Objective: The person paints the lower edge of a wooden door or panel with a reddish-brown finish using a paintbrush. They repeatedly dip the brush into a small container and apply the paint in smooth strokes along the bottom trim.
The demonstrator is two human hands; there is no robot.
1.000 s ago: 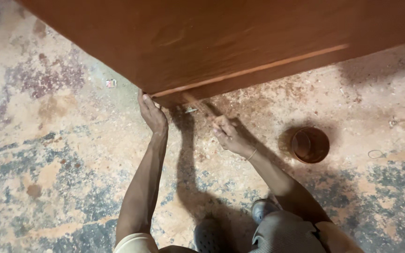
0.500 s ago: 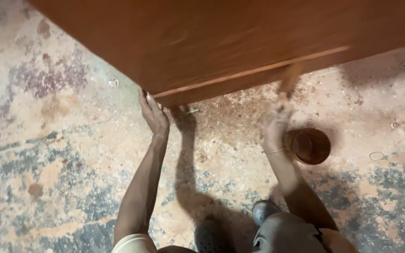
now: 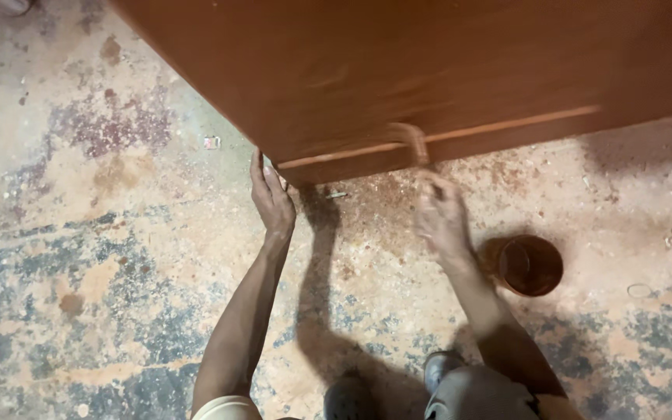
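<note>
Head view, looking down. Landmark: large reddish-brown wooden panel [image 3: 429, 70], filling the upper part of the frame, its lower edge running on a slant above the floor. A paler strip runs along the panel face just above that edge.

Left hand [image 3: 272, 201]: at the panel's lower left corner, fingers extended upward and pressed against the corner edge. Hand flat and open against the wood, not wrapped round anything. Forearm runs straight down from the panel toward the bottom of the frame.

Right hand [image 3: 441, 218]: just below the panel's lower edge, right of the left hand, motion-blurred. It grips a brush [image 3: 414, 144], whose blurred head lies on the panel face at the pale strip. Finger positions on the handle: cannot tell, too blurred.

Small round container [image 3: 529, 264], dark reddish-brown inside, stands on the floor below the panel, just right of the right wrist, not touching it.

Concrete floor [image 3: 103, 257] under the panel: worn, blotched grey and tan, reddish dust densest directly beneath the panel edge. Small pale scrap [image 3: 211, 142] lies left of the panel corner.

Shoe toe [image 3: 439, 364] shows below the right forearm, well below the panel.
</note>
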